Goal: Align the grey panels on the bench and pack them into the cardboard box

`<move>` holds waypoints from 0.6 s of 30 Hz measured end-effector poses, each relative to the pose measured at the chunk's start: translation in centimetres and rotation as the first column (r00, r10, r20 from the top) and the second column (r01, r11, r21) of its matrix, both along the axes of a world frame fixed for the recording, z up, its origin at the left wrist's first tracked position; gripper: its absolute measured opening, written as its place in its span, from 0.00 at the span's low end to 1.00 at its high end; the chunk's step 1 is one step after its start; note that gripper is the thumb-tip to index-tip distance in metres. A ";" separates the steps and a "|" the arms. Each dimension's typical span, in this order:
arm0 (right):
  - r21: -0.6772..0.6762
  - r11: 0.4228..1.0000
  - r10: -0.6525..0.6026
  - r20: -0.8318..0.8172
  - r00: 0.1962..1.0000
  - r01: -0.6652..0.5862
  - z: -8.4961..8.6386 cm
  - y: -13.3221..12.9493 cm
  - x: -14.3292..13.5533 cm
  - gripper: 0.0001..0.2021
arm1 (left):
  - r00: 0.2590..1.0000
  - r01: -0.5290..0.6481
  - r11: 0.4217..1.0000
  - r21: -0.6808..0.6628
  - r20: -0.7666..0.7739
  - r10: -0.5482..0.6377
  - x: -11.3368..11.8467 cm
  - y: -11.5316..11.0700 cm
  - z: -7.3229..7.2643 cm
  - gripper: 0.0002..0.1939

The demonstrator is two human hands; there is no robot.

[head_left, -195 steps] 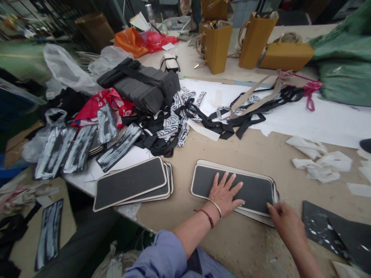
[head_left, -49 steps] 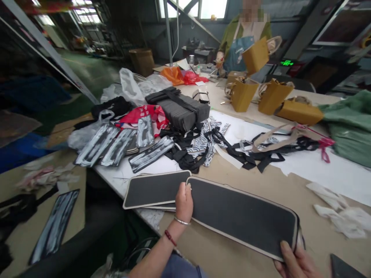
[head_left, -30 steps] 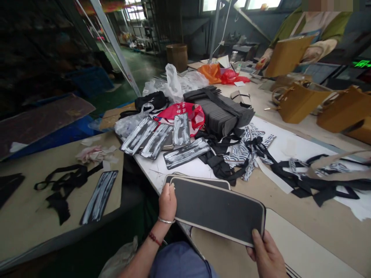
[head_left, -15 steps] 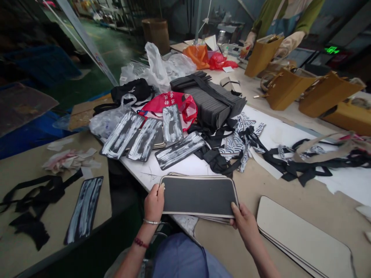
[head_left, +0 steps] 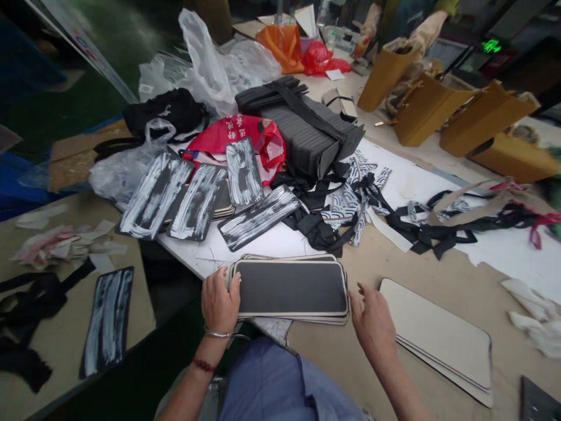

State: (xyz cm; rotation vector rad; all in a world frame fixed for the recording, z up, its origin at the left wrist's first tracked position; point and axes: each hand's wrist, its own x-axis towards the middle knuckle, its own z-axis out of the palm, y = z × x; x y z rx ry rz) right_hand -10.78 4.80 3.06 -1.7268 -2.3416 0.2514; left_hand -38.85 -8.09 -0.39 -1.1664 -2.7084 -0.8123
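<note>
A dark rectangular panel with a pale border (head_left: 289, 287) lies flat on top of a small stack of similar rounded-corner panels at the table's near edge. My left hand (head_left: 220, 303) rests against the stack's left end, thumb along the panel's edge and fingers loosely extended, not gripping. Just off the right end, my right hand (head_left: 374, 318) is open, its fingers slightly bent and apart from the panels. To its right lies another stack, of beige panels (head_left: 438, 333). Behind the dark panel, a black piece smeared with white paste (head_left: 260, 217) lies at a slant.
More pasted black pieces (head_left: 199, 202) lie behind left, near a red bag (head_left: 214, 133). A strapped bundle of black sheets (head_left: 307, 126) stands beyond, with tangled black straps (head_left: 326, 234). Mustard bags (head_left: 432, 111) line the far right, near another person's arm. One pasted strip (head_left: 107, 321) lies on the left-hand table.
The dark panel, held at both ends before, now lies level on the stack. My right hand has come off its right end, and my left hand has loosened. The view has shifted.
</note>
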 end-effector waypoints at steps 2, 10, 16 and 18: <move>0.101 0.986 0.128 0.029 0.991 -0.130 0.1 0.7 -1.1 0.25 | 0.993 0.107 0.994 0.008 -0.051 -0.106 0.6 0.8 0.2 0.22; 0.067 0.868 0.472 0.201 0.859 -0.492 -1.9 1.9 -6.9 0.27 | 0.914 0.385 0.869 -0.311 -0.004 -0.407 3.1 4.7 0.1 0.29; -0.002 0.871 0.482 0.192 0.855 -0.491 -3.2 2.0 -7.1 0.29 | 0.905 0.392 0.841 -0.374 -0.006 -0.424 2.9 4.9 0.1 0.30; -0.013 0.873 0.481 0.184 0.857 -0.487 -3.1 2.1 -7.1 0.29 | 0.904 0.393 0.833 -0.389 -0.001 -0.427 2.9 5.0 0.1 0.30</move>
